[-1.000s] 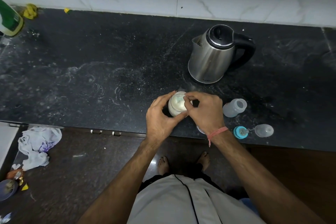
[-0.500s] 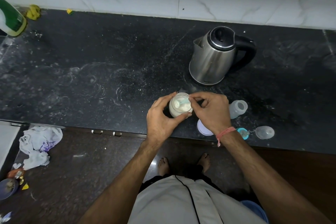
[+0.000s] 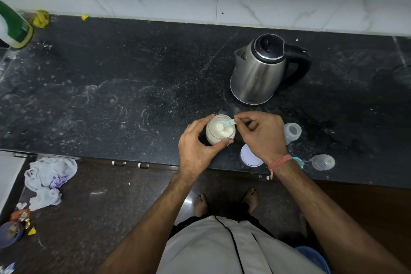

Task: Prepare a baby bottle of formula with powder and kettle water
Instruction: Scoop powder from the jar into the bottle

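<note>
Right hand: your right hand (image 3: 262, 138) pinches the end of the pale blue scoop (image 3: 225, 124) between thumb and fingertips, the other fingers curled in.
Scoop: its bowl sits down in the white powder, handle slanting up to the right over the rim.
Left hand: your left hand (image 3: 195, 147) is wrapped round the powder jar (image 3: 219, 132), thumb on the near side, fingers curled over the far left side, holding it upright on the counter (image 3: 111, 95).
Powder jar: open, full nearly to the top, standing near the counter's front edge, just in front of the kettle (image 3: 259, 71).
Jar lid: the round white lid (image 3: 250, 155) lies flat beside the jar, partly under your right wrist.
Baby bottle: the clear bottle (image 3: 292, 132) lies on its side just right of your right hand, uncapped.
Bottle parts: the blue ring (image 3: 299, 161) peeks out behind your wrist; the clear cap (image 3: 323, 162) lies just beyond it, near the edge.
Kettle: steel, black lid shut, handle pointing right, spout to the left.
Far left: a green bottle (image 3: 14, 26) stands at the back corner.
</note>
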